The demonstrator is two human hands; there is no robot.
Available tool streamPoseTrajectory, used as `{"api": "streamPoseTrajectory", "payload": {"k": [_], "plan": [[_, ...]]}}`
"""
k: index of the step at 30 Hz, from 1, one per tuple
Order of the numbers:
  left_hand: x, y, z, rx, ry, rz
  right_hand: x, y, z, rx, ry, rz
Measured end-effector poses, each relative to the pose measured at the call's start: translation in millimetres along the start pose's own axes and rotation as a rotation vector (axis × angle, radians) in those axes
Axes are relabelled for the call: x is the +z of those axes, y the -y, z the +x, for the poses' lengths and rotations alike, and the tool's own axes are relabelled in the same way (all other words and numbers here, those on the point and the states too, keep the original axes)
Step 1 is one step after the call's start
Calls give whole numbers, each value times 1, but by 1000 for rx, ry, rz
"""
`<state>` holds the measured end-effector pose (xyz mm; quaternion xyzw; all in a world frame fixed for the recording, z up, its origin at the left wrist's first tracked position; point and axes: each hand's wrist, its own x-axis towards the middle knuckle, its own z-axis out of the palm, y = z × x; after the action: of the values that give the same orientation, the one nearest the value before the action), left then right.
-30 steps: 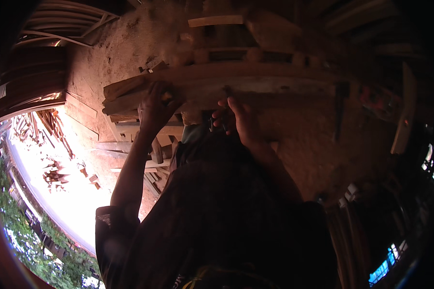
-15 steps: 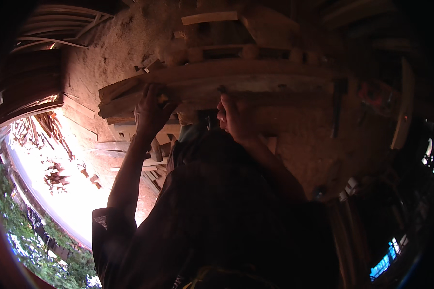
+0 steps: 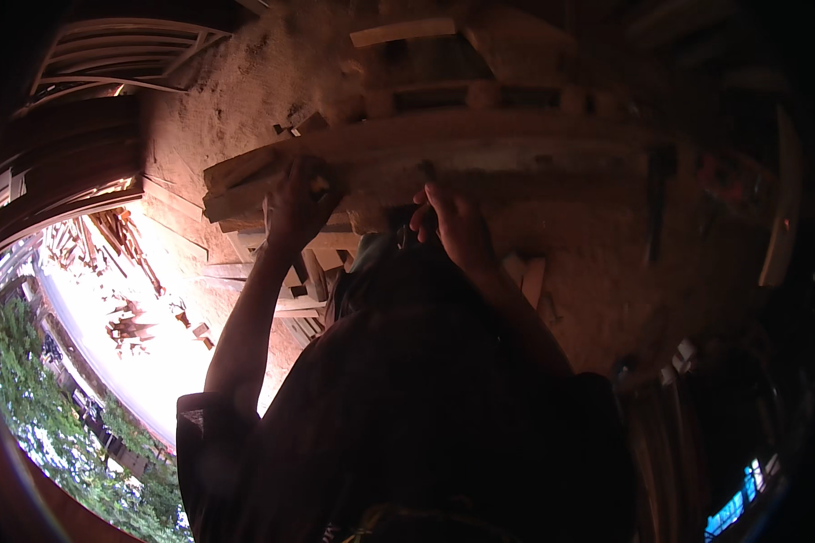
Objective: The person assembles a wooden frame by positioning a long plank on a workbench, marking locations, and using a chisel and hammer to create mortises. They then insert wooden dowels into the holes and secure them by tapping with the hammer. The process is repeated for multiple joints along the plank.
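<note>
A thick, rough wooden beam (image 3: 552, 161) lies crosswise in front of me, its split end at the left. My left hand (image 3: 297, 206) is closed at that end, thumb and fingers curved round a small dark thing with a yellow-orange patch (image 3: 319, 185); its kind is too dim to tell. Beside the beam's near edge, my right hand (image 3: 455, 226) has its fingers loosely bent and apart, with nothing visible in them. A small dark stub (image 3: 426, 168) on the beam stands just beyond its fingertips.
Wood offcuts (image 3: 312, 271) lie beneath the beam's left part. A dark bar (image 3: 656, 208) crosses its right part. Farther right is a curved pale board (image 3: 779, 204). Stacked curved timber (image 3: 127, 54) stands at the far left, above sunlit ground with scraps (image 3: 131, 326).
My right hand has drawn back slightly from the stub on the beam, its fingers loosening. My left hand stays at the beam's left end. The whole view has shifted a little.
</note>
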<state>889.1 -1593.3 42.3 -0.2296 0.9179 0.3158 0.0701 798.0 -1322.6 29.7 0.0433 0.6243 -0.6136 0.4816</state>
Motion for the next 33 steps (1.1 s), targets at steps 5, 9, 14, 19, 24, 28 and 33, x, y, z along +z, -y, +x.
{"api": "streamPoseTrajectory", "payload": {"k": [5,9,14,19,24,28,33], "plan": [[0,3,1,41,-36,29,-9,21,3,89,95,68],[0,5,3,25,-27,26,-20,28,6,136,189,100],[1,7,3,6,-32,-19,-24,34,8,172,219,78],[2,9,4,20,-34,-25,-14,36,10,224,109,120],[2,11,6,54,-53,-13,-9,37,11,240,40,167],[1,10,7,39,-18,-1,-1,28,9,280,-52,95],[-3,7,9,40,-12,6,15,-6,13,-59,-275,-207]]}}
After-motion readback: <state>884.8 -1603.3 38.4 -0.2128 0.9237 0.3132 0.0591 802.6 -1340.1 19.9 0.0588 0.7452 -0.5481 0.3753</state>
